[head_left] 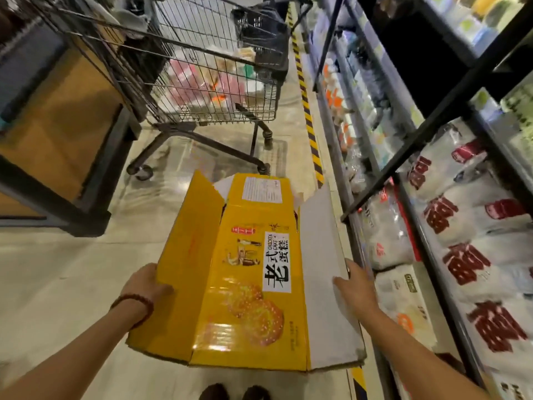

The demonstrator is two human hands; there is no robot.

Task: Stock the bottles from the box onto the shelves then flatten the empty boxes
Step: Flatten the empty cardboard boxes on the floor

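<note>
A yellow cardboard box [245, 272] printed with cakes and black characters is held out in front of me above the floor. It looks pressed nearly flat, with its flaps spread and a white inner panel on the right. My left hand [145, 287], a bead bracelet on its wrist, grips the box's left edge. On the white panel at the right side my right hand [356, 287] rests with fingers wrapped over the edge. No bottles show inside the box.
A wire shopping cart [207, 82] with pink and white goods stands ahead. Shelves [432, 226] of white bagged goods line the right, behind a yellow-black floor stripe [310, 125]. A wooden display unit [63, 134] stands left. My shoes [233, 392] show below.
</note>
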